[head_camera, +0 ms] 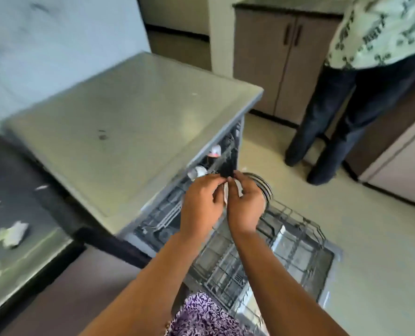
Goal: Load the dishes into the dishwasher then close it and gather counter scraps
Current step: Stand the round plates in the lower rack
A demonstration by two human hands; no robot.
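The lower rack point(269, 253) stands pulled out on the open dishwasher point(332, 255) door. Above it, left hand point(201, 204) and right hand point(246, 204) each keep a pinching grip on a small white item point(225, 193); identity unclear. Seat it between tines. Scraps point(11, 234) await on the left table point(24, 253).

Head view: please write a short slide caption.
Both hands hold a small white item above the open dishwasher's pulled-out lower rack.

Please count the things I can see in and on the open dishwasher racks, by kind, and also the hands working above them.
Cups in the upper rack: 2, a white cup and a white and pink cup
Plates in the lower rack: 1 stack, number unclear
Hands: 2, left hand, right hand
Total: 5
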